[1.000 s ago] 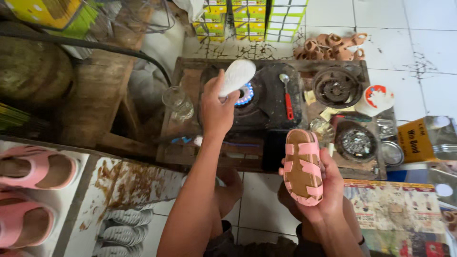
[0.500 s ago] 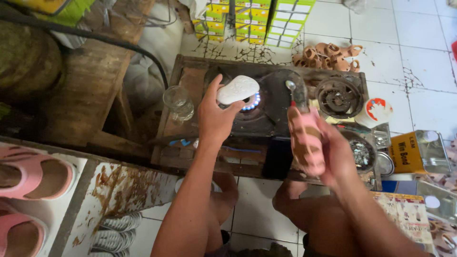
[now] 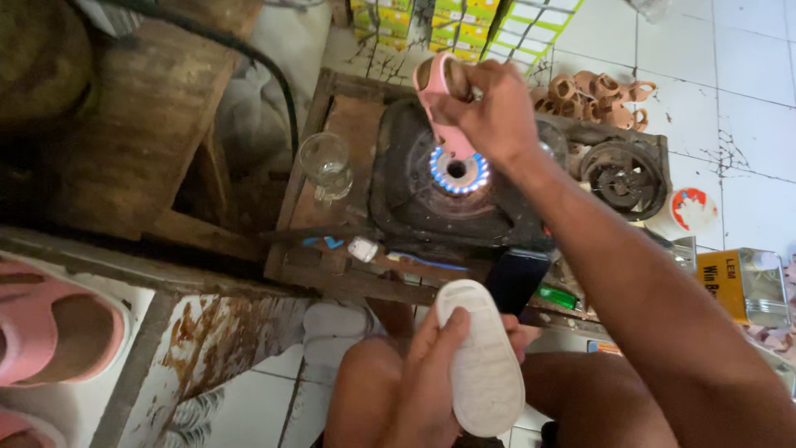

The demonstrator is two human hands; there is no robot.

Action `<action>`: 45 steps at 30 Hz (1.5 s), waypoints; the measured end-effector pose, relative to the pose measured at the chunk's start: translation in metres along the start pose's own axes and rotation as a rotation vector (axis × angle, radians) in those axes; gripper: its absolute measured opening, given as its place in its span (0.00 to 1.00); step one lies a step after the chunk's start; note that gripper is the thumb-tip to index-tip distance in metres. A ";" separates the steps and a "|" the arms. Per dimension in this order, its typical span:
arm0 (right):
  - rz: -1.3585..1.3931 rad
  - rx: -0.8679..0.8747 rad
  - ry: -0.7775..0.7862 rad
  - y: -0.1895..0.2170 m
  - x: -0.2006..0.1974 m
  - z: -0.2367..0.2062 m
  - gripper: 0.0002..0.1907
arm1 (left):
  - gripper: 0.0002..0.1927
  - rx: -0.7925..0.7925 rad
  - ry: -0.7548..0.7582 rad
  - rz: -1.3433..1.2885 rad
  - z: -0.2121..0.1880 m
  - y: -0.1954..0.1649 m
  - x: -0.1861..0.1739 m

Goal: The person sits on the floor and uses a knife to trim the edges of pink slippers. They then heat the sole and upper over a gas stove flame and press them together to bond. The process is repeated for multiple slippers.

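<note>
I see the pink sandal upper [image 3: 445, 104] held above the lit gas burner [image 3: 457, 172], its lower end just over the ring of blue flame. My right hand [image 3: 489, 112] is wrapped around the top of it, fingers curled tight and the thumb side hidden behind the strap. The burner sits in a blackened stove [image 3: 431, 199] on a rough wooden stand [image 3: 332, 166].

Lower down, close to my knees, my left hand [image 3: 423, 377] grips a white shoe sole [image 3: 482, 369] from its left edge, thumb pressed across the upper part, the ribbed underside facing up at me. The sole is well apart from the flame.

On the stand to the left of the stove stands a clear glass [image 3: 326, 166], upright. To the right is a second burner [image 3: 622, 178], unlit, and beyond it a pile of tan straps [image 3: 593, 93] on the white tiled floor [image 3: 738, 99]. A yellow tin [image 3: 738, 286] lies at the right edge. At far left, a pink sandal [image 3: 50, 332] rests on a shelf.
</note>
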State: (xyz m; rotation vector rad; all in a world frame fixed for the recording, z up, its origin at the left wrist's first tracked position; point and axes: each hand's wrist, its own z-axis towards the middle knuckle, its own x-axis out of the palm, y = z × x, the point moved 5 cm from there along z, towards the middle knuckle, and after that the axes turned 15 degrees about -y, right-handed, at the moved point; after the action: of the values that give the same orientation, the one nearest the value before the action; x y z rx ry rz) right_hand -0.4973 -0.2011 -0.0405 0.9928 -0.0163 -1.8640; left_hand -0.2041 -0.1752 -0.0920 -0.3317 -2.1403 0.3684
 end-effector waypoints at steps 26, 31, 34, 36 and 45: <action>-0.201 -0.269 0.122 0.028 0.002 -0.003 0.16 | 0.26 -0.043 -0.098 -0.153 0.025 -0.003 0.010; -0.335 -0.249 0.239 0.033 -0.013 -0.013 0.15 | 0.28 -0.027 -0.108 -0.227 0.026 0.008 0.009; -0.406 -0.030 0.436 0.013 -0.034 -0.019 0.20 | 0.31 -0.064 -0.080 -0.282 0.027 0.014 0.012; -0.187 0.269 0.502 0.002 -0.058 -0.037 0.21 | 0.31 -0.052 -0.144 -0.301 0.027 0.014 0.008; 1.568 1.487 -0.252 0.045 -0.203 -0.302 0.44 | 0.33 0.047 -0.013 -0.086 -0.022 0.026 0.008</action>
State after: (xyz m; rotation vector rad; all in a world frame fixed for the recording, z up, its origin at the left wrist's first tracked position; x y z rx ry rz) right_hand -0.2348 0.0487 -0.0965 0.9919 -1.9101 -0.1976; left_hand -0.1877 -0.1450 -0.0838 -0.2101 -2.1468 0.3719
